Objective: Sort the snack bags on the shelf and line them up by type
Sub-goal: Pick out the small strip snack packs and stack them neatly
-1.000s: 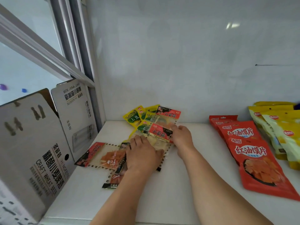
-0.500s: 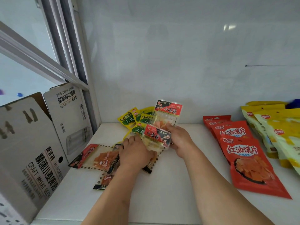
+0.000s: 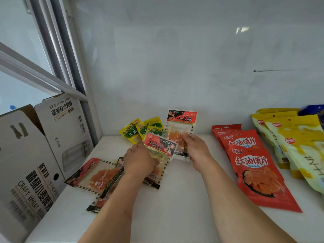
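Right hand (image 3: pixel 196 151) held upright clear red-topped snack packet (image 3: pixel 180 128); left hand (image 3: pixel 140 160) gripped similar tilted packet (image 3: pixel 160 148) just left of it.

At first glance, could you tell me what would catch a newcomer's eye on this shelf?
Probably the right hand holding a clear red-topped snack packet upright at the middle of the shelf, beside the left hand gripping another tilted packet. Next, the big red bags lined up on the right, with yellow bags beyond them. A grey beer carton stands at the left.
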The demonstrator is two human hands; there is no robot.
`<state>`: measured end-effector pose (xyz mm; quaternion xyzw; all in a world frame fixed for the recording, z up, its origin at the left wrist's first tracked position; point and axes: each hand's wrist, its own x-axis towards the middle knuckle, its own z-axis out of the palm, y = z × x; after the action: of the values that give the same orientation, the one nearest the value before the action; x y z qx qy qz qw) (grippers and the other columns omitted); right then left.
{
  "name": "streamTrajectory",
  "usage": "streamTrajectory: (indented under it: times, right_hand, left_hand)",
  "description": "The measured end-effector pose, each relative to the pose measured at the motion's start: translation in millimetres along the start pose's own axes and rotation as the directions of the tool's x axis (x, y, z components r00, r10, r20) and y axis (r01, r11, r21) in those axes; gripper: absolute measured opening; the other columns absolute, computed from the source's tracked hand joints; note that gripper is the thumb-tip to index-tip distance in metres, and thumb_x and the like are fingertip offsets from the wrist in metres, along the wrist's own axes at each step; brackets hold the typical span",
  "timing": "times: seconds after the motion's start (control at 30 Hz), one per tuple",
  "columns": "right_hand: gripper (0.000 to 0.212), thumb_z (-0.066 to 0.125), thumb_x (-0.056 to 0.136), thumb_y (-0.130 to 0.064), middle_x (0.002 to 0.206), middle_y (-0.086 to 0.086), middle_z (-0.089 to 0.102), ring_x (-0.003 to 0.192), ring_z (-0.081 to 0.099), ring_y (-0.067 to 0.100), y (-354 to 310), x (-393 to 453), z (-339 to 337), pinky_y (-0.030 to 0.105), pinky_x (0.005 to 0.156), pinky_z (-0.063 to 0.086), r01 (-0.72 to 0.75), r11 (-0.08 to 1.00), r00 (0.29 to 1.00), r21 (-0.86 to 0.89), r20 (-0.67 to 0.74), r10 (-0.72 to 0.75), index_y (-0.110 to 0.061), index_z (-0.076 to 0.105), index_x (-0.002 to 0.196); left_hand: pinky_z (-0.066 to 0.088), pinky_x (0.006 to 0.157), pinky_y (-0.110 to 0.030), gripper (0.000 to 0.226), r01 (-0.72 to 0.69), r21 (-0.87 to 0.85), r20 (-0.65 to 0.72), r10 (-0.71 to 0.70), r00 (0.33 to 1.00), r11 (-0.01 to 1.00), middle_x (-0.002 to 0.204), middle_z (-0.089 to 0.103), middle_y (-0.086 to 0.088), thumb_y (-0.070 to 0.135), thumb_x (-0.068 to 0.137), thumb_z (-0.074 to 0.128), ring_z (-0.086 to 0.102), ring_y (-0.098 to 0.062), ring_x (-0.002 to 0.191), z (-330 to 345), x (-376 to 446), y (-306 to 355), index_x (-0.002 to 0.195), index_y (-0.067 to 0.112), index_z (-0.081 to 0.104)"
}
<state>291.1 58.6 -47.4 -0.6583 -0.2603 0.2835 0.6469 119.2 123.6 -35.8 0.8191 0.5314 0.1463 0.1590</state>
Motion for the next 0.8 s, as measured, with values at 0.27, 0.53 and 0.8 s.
streamTrajectory:
  times: [0.27,0.53,0.8]
  right_hand:
    - [0.026,0.055,0.099,-0.043,0.099,0.001,0.077,0.094,0.072,0.02,4.5,4.2,-11.4,0.04,0.092,0.054,-0.001,1.0,1.0,-0.015,0.015,0.001,-0.022,0.07,0.092]
    - [0.028,0.055,0.098,-0.044,0.099,-0.006,0.072,0.093,0.066,0.013,-9.2,10.2,-24.1,0.029,0.08,0.05,0.073,0.995,0.996,-0.069,-0.05,-0.076,-0.019,0.068,0.098]
    - [0.029,0.054,0.096,-0.047,0.093,-0.007,0.066,0.085,0.063,0.014,-6.8,28.8,-41.7,0.041,0.087,0.053,0.073,0.942,0.975,-0.327,-0.174,-0.136,-0.02,0.06,0.104]
  left_hand:
    - [0.052,0.094,-0.049,0.045,-0.003,-0.29,-0.024,-0.004,1.0,0.957,0.131,0.051,-0.01,0.023,0.085,0.069,0.061,-0.034,0.108,-2.4,5.8,9.6,0.124,0.013,0.048]
    - [0.051,0.075,-0.037,0.039,-0.085,-0.527,-0.058,0.064,0.996,0.846,0.101,0.066,-0.009,0.012,0.091,0.066,0.065,-0.028,0.088,-12.8,11.2,21.5,0.119,0.014,0.04]
    - [0.05,0.061,-0.017,0.046,-0.15,-0.722,-0.097,0.115,0.989,0.675,0.104,0.07,0.005,0.011,0.09,0.07,0.068,-0.01,0.091,-5.6,13.9,30.3,0.129,0.024,0.049]
